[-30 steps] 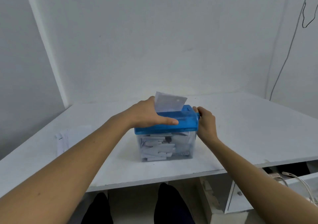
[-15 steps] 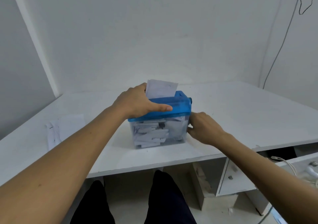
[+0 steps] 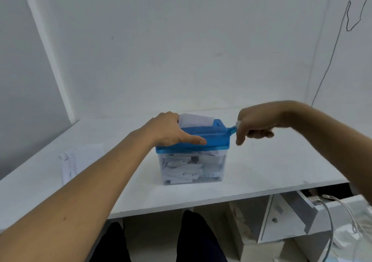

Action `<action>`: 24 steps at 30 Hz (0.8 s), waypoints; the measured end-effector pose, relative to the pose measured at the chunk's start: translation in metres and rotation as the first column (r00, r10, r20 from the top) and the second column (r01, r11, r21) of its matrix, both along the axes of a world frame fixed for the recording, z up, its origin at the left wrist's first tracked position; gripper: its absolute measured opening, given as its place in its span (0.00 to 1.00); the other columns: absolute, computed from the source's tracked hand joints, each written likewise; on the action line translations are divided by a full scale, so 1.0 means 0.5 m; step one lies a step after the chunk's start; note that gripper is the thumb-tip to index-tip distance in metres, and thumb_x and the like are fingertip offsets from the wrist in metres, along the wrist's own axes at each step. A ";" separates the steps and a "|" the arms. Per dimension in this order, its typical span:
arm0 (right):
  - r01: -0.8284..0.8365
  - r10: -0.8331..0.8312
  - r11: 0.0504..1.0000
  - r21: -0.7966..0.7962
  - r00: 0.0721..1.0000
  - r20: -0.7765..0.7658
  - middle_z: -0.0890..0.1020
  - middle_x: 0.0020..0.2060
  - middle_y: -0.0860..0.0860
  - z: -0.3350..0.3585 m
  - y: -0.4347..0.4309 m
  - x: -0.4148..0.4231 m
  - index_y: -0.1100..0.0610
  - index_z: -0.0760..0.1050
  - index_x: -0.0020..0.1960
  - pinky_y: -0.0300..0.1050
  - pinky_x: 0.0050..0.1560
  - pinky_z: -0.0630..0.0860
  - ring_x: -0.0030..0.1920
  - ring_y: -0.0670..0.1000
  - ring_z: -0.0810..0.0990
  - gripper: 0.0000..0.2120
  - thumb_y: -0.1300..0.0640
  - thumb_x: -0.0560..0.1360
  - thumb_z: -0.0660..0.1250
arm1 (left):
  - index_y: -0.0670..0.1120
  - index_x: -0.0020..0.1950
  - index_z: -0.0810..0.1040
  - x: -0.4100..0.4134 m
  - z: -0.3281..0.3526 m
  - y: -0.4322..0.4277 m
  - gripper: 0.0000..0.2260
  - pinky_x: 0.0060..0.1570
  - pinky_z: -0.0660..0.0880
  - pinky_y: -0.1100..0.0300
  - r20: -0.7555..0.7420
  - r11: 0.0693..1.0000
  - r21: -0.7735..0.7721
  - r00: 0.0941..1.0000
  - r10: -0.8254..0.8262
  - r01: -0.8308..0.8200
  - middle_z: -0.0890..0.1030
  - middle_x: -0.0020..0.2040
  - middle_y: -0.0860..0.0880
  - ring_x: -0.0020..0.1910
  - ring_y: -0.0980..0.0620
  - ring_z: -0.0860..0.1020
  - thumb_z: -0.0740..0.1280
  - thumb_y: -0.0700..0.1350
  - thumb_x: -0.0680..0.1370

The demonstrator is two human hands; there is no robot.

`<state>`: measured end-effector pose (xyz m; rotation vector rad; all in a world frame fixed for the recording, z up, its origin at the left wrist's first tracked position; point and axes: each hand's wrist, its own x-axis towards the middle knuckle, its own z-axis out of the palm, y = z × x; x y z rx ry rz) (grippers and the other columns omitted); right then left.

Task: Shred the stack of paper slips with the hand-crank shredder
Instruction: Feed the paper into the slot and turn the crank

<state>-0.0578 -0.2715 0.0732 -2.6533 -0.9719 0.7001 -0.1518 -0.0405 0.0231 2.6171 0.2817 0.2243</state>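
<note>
Nothing readable on the shredder (image 3: 213,139) from here: plain blue lid, clear bin (image 3: 193,167) underneath, packed with white strips. The only marks in view are dark scribbles on the stack of paper slips (image 3: 80,159), and they're far too blurred to make out.

The surface is a white desk (image 3: 271,161), pushed into the corner of a bare white room. A thin dark cable (image 3: 330,60) trails down the right-hand wall. Below the desk's edge on the right, a pale drawer (image 3: 322,205) hangs open with a white cord (image 3: 342,203) looping out of it. Dark trouser legs (image 3: 201,239) show under the desk.

The shredder sits upright in the middle of the desk, right between the two hands. The left hand (image 3: 171,129) lies across the left end of the lid, thumb stretched straight along the near edge. Its fingers reach over the top and touch the paper slip (image 3: 196,120) standing in the slot, but their tips are hidden behind the knuckles, so whether they curl I cannot tell. That slip pokes up out of the lid, leaning a little, with only its upper part showing.

On the other side, the right hand (image 3: 255,123) is smeared with blur, fingers curled round the crank (image 3: 232,130), which juts from the shredder's right end, level with the lid.

The stack of slips lies flat on the desk, well off to the left, apart from both hands and partly hidden behind the left forearm.
</note>
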 end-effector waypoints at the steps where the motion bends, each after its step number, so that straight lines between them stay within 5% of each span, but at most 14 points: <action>1: 0.001 -0.001 1.000 0.007 1.000 -0.018 0.66 0.24 0.48 0.022 0.001 0.002 0.55 0.66 0.33 0.39 0.27 0.62 0.24 0.48 0.61 0.17 0.59 0.76 0.70 | 0.57 0.59 0.79 -0.003 -0.002 0.001 0.46 0.54 0.81 0.50 0.003 1.000 -0.020 1.000 -0.006 0.006 0.82 0.52 0.57 0.50 0.53 0.81 0.72 0.80 0.47; 7: 0.109 -0.181 0.903 0.416 0.974 0.137 0.72 0.26 0.48 0.027 0.026 0.055 0.55 0.73 0.34 0.40 0.30 0.66 0.29 0.49 0.66 0.25 0.35 0.75 0.68 | 0.60 0.59 0.78 -0.004 -0.007 0.000 0.42 0.56 0.80 0.50 0.055 1.000 -0.025 0.998 -0.018 0.019 0.81 0.53 0.60 0.52 0.55 0.79 0.71 0.79 0.50; 13: 0.112 -0.436 0.575 0.810 0.880 0.188 0.82 0.33 0.57 -0.049 0.093 0.110 0.60 0.72 0.38 0.39 0.23 0.69 0.26 0.41 0.79 0.22 0.43 0.80 0.66 | 0.61 0.61 0.79 -0.008 -0.008 -0.002 0.36 0.55 0.79 0.50 0.069 0.999 0.006 0.997 -0.036 0.036 0.81 0.54 0.60 0.52 0.55 0.79 0.72 0.77 0.58; 17: 0.224 -0.560 0.494 0.840 0.821 0.110 0.84 0.32 0.57 -0.121 0.128 0.139 0.66 0.76 0.37 0.44 0.27 0.77 0.24 0.45 0.78 0.29 0.41 0.81 0.62 | 0.61 0.66 0.76 -0.015 -0.007 -0.008 0.41 0.60 0.77 0.52 0.064 0.998 0.047 0.997 -0.034 0.031 0.79 0.61 0.60 0.57 0.55 0.77 0.68 0.77 0.56; 20: 0.317 -0.580 0.492 0.811 0.814 0.034 0.76 0.26 0.54 -0.175 0.138 0.139 0.63 0.71 0.30 0.43 0.29 0.70 0.26 0.51 0.73 0.30 0.42 0.82 0.60 | 0.58 0.73 0.71 -0.016 -0.008 -0.008 0.45 0.67 0.71 0.53 0.075 0.997 0.081 0.997 -0.005 -0.001 0.74 0.70 0.58 0.66 0.53 0.73 0.70 0.76 0.60; 24: 0.342 -0.495 0.590 0.731 0.869 -0.007 0.75 0.26 0.54 -0.232 0.107 0.099 0.62 0.70 0.32 0.38 0.20 0.68 0.25 0.52 0.72 0.24 0.53 0.85 0.58 | 0.58 0.73 0.71 -0.016 -0.012 -0.006 0.44 0.67 0.71 0.53 0.068 0.995 0.099 0.998 0.006 -0.012 0.74 0.71 0.59 0.67 0.53 0.73 0.69 0.77 0.62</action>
